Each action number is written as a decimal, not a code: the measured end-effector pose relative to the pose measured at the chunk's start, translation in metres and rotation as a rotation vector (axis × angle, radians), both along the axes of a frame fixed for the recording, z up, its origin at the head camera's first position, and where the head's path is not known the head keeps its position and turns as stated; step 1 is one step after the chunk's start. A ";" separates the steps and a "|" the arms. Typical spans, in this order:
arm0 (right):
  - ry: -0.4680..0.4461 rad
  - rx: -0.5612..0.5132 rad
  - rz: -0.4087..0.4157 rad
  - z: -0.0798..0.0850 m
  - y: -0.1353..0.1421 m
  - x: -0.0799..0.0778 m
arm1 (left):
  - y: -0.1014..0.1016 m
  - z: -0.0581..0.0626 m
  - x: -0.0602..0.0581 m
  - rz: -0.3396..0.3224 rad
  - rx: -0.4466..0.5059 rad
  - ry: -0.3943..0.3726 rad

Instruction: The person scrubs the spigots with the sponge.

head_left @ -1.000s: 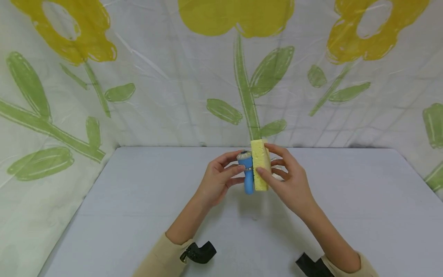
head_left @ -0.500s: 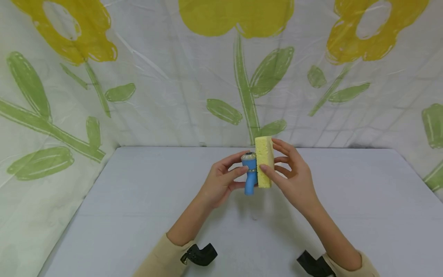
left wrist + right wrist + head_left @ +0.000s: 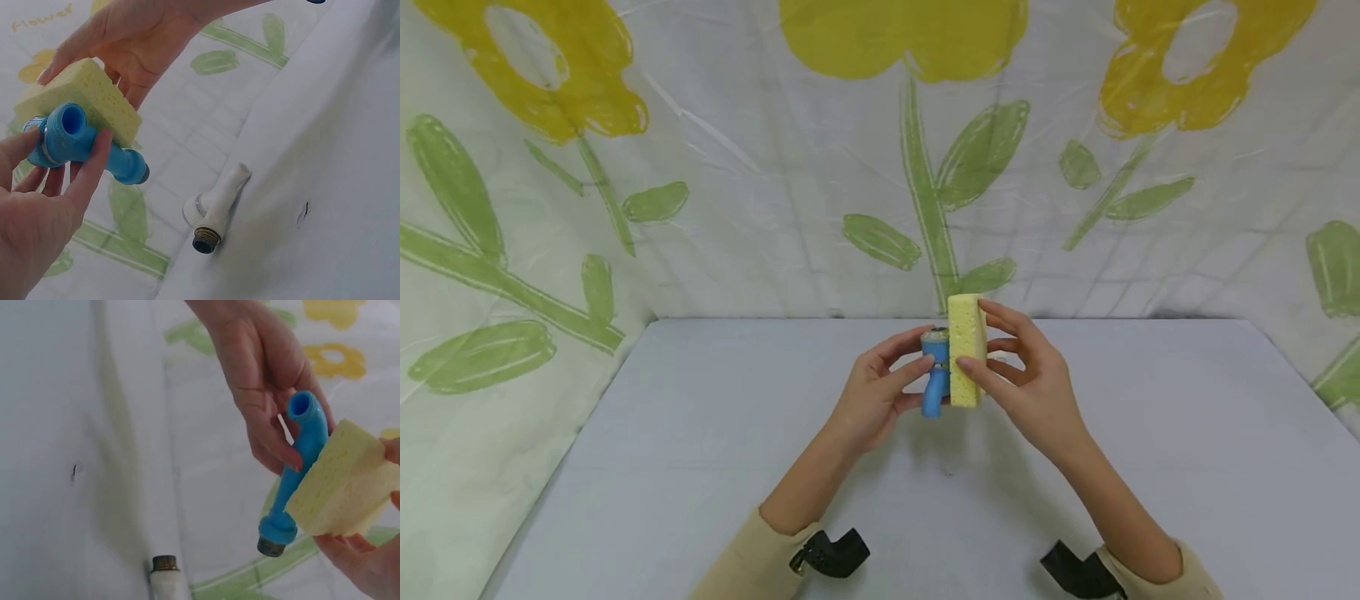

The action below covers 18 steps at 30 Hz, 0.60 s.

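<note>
My left hand (image 3: 868, 396) holds a blue plastic faucet (image 3: 936, 382) between thumb and fingers, above the table. It has an open curved spout and a dark threaded end, clear in the right wrist view. In my right hand (image 3: 1036, 392) a yellow sponge (image 3: 962, 337) is pinched at its sides, standing upright. The flat of the sponge (image 3: 103, 100) touches the side of the faucet (image 3: 59, 147). Part of the faucet is hidden behind the sponge and my left fingers.
A similar white faucet (image 3: 215, 200) with a threaded end lies on the white table (image 3: 700, 467), mostly hidden behind my right hand in the head view. Behind the table hangs a white sheet (image 3: 760, 217) printed with yellow flowers.
Over the second both hands, the faucet and the sponge shift slightly right, then slightly back left. The sponge moves up a little along the faucet. Both grips stay the same.
</note>
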State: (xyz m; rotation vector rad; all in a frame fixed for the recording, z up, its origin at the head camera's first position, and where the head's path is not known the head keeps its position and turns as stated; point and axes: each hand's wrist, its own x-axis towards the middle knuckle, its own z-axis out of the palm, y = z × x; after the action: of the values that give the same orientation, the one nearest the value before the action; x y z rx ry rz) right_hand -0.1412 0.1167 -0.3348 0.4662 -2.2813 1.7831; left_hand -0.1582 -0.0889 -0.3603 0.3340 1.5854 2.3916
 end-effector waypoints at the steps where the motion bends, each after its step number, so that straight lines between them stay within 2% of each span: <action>1: 0.001 -0.009 0.006 0.000 0.000 0.000 | 0.000 0.001 0.000 0.003 -0.005 0.003; 10: 0.035 -0.051 0.015 0.000 -0.001 0.000 | -0.002 0.004 0.002 0.015 -0.053 0.003; 18: 0.050 -0.093 0.018 -0.001 0.003 -0.004 | 0.000 0.004 0.002 0.018 -0.045 0.012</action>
State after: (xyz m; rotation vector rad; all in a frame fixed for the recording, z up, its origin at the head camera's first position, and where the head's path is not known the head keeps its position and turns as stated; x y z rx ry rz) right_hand -0.1457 0.1200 -0.3360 0.5098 -2.1565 1.8554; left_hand -0.1561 -0.0892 -0.3565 0.3271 1.6515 2.3677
